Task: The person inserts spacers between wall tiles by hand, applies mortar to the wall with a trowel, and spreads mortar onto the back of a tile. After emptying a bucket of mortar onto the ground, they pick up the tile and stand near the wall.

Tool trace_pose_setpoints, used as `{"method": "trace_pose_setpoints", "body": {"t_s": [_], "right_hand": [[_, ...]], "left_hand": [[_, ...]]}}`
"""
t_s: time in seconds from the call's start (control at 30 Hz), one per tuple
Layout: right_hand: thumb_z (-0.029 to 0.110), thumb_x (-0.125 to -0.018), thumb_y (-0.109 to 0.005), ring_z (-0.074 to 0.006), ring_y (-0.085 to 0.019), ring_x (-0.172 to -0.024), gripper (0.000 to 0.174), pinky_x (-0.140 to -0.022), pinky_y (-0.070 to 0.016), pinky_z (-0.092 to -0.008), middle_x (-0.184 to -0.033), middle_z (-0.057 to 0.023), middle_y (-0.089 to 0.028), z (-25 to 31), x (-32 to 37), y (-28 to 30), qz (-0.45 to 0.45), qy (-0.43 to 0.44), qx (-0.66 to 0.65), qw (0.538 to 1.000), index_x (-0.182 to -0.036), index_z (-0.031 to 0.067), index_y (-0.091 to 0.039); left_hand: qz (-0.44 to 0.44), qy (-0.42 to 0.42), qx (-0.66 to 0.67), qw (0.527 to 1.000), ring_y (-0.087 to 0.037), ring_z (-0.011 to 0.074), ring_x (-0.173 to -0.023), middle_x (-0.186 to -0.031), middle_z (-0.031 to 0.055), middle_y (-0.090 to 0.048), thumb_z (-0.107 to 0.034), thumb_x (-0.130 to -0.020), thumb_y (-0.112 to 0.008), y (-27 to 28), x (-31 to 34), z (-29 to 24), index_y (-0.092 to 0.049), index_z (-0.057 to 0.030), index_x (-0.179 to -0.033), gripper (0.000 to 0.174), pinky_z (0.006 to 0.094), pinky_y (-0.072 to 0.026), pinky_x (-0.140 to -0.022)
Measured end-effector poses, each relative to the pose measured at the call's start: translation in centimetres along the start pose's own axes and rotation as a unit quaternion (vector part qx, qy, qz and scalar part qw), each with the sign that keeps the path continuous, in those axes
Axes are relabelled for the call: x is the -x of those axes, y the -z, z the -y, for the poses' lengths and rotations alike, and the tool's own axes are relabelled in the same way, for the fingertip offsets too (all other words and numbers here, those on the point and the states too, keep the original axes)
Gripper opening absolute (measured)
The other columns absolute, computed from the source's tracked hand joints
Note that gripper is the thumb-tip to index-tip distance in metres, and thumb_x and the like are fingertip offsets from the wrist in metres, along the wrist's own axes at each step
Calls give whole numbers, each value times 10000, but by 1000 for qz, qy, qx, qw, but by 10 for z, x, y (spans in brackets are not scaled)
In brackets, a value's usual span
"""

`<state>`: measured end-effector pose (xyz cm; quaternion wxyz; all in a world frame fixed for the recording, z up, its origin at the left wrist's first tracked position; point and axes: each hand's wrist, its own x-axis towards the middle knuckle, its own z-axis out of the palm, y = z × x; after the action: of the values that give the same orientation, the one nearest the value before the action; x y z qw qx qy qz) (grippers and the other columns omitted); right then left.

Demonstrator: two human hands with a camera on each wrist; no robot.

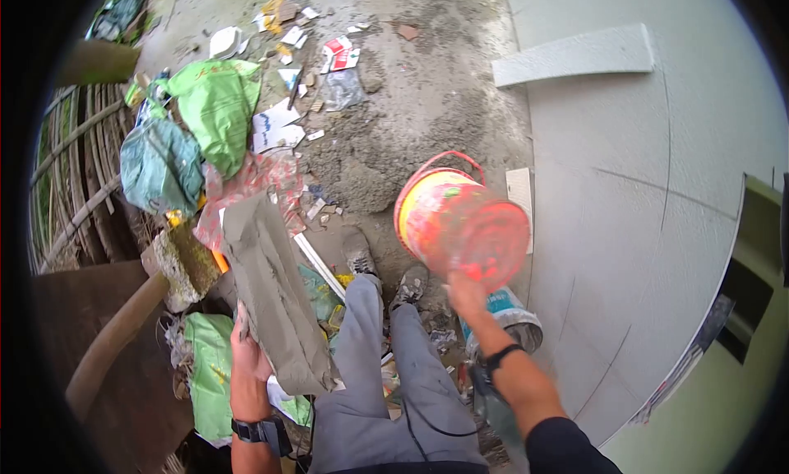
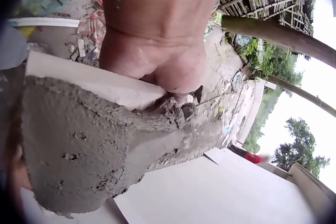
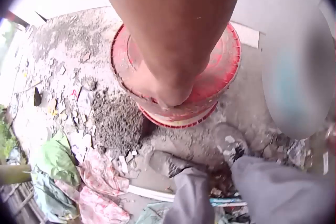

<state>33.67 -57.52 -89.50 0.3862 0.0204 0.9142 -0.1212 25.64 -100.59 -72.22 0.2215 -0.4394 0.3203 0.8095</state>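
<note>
A long board coated with grey mortar [image 1: 275, 293] lies along my left hand [image 1: 251, 351], which grips its left edge. In the left wrist view the mortar [image 2: 73, 140] is thick and rough over the pale board [image 2: 94, 79], and the left hand [image 2: 152, 61] holds the board's edge. My right hand [image 1: 467, 297] holds a red bucket [image 1: 452, 215] by its base; the bucket is tilted, its handle side away from me, and looks blurred. The right wrist view shows the right hand [image 3: 163, 85] at the rim of the red base [image 3: 223, 69]; its fingers are partly hidden.
A teal and grey bucket [image 1: 514, 322] stands right of my legs. Wet mortar [image 1: 386, 166] covers the ground ahead, with scraps around it. Green bags [image 1: 218, 112] and a wooden post [image 1: 115, 342] are at left. A pale panelled surface [image 1: 608, 227] runs along the right.
</note>
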Motion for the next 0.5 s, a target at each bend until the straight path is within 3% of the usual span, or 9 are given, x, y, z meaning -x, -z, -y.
{"method": "trace_pose_setpoints", "body": {"t_s": [0.07,0.17,0.2,0.27,0.33,0.4,0.43,0.5], "right_hand": [[245,-844,-696,-385,-634,-975,357,-798,-512,-492,-1050,-210,-642,26,-15,-34,-41,-9,-49,998,-1076,10,-561],[225,-844,-679,-386,-611,-1049,427,-855,-507,-477,-1153,-231,-618,39,-15,-40,-64,-32,-142,987,-1176,-8,-545],[225,-844,-679,-386,-611,-1049,427,-855,-507,-477,-1153,-231,-618,37,-4,-27,-73,-45,-145,986,-1176,-8,-545],[189,-838,-650,-389,-613,-1059,454,-892,-505,-451,-1173,-229,-616,20,26,13,-26,25,-221,975,-1239,13,-531],[171,-808,-633,-382,-632,-975,385,-832,-511,-430,-1077,-212,-639,-26,76,38,-99,24,-254,962,-1161,35,-564],[130,-771,-598,-385,-621,-929,341,-792,-494,-440,-1034,-205,-644,-85,133,75,-52,-48,-245,967,-1105,61,-610],[138,-747,-611,-381,-618,-825,228,-721,-483,-439,-912,-186,-651,-114,159,83,-79,-107,-218,967,-957,53,-633],[153,-738,-615,-381,-622,-795,182,-714,-487,-437,-835,-184,-650,-150,220,101,-145,-178,-237,944,-877,39,-641]], "left_hand": [[13,19,14,1000,-558,284,-1211,-1372,99,-552,-479,-1015,-418,-1,0,-1,-450,-83,-1422,569,453,-435,-1047],[33,20,0,999,-557,283,-1211,-1368,97,-557,-474,-1018,-413,-15,2,-8,-450,-84,-1423,563,450,-437,-1045],[33,13,-8,999,-559,280,-1208,-1361,96,-563,-471,-1020,-412,-23,2,-13,-453,-83,-1420,560,447,-438,-1044],[53,14,-19,998,-569,275,-1195,-1349,94,-573,-461,-1024,-407,-38,5,-24,-461,-79,-1413,548,444,-443,-1039],[95,18,-45,994,-574,279,-1189,-1345,95,-578,-451,-1027,-403,-49,6,-33,-468,-76,-1406,537,444,-447,-1034],[102,12,-54,993,-577,280,-1186,-1341,96,-581,-443,-1028,-404,-57,14,-46,-470,-76,-1403,529,443,-453,-1027],[115,5,-62,991,-577,280,-1185,-1339,96,-582,-443,-1027,-407,-69,19,-51,-473,-77,-1401,528,442,-454,-1026],[143,0,-77,987,-578,280,-1185,-1337,95,-584,-442,-1026,-409,-89,28,-56,-475,-77,-1398,526,442,-455,-1025]]}}
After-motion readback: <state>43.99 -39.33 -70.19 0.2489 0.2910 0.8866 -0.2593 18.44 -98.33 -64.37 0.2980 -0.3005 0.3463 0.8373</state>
